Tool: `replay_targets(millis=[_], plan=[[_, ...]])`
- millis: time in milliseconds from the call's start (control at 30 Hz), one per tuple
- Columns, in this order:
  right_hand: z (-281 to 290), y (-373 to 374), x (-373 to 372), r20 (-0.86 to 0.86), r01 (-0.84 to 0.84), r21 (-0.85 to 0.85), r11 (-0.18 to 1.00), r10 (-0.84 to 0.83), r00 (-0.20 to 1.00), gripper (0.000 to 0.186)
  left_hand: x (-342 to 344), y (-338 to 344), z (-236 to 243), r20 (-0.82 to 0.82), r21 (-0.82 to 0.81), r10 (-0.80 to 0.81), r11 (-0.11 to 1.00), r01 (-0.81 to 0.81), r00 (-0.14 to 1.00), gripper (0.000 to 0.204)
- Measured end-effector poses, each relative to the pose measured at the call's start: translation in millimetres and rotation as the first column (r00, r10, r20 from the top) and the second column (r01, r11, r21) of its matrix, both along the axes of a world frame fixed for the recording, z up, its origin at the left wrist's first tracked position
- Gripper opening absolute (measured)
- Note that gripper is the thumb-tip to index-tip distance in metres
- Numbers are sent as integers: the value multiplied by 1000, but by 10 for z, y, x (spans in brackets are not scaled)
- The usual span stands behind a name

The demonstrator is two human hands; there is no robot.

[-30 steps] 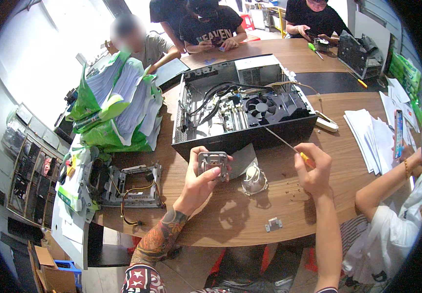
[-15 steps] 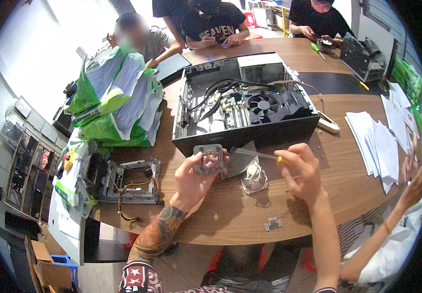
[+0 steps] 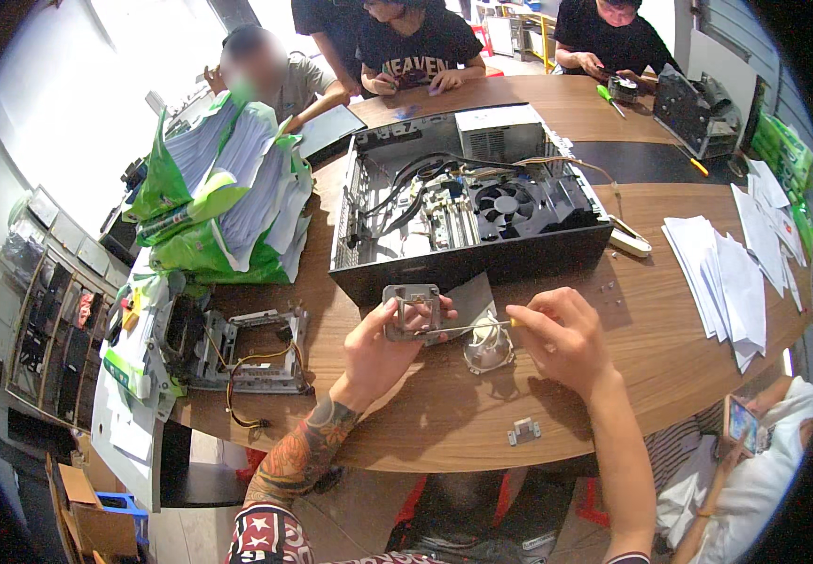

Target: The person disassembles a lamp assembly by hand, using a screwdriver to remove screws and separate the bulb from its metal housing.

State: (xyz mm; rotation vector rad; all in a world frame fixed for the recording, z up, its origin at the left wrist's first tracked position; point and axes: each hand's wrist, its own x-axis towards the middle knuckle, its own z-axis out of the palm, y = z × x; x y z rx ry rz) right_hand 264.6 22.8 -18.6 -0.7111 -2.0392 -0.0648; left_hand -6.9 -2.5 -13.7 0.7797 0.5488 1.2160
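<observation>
My left hand [image 3: 383, 348] is closed around a small grey square frame [image 3: 412, 310] with an opening in its middle. In my right hand [image 3: 566, 338] is a screwdriver [image 3: 468, 328] with a yellow handle, its thin shaft pointing left. The tip reaches the frame's lower edge; I cannot tell if it sits in a screw. Below the shaft stands a round reflector-like lamp part [image 3: 489, 352] with a pale top. A grey flat sheet [image 3: 468, 301] lies behind it. Nearer the table edge is a small metal bracket [image 3: 523, 431].
An opened black computer case [image 3: 472, 254] stands beyond my hands. To the left are a metal drive cage [image 3: 256, 376] with cables and a green bag of papers [image 3: 228, 207]. White papers [image 3: 717, 282] and tiny screws [image 3: 613, 291] lie right. A person with a phone [image 3: 740, 423] sits close right.
My right hand has moved slightly left, bringing the screwdriver's tip to the frame. The frame has tilted and shifted a little. At right, the neighbour's hands dropped lower, with a phone now visible.
</observation>
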Motion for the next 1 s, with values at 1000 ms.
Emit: replay_targets(millis=[1000], plan=[[-14, 18, -28, 26, 20, 47, 999, -21, 999, 37, -34, -20, 23, 25, 59, -27, 998, 25, 999, 35]])
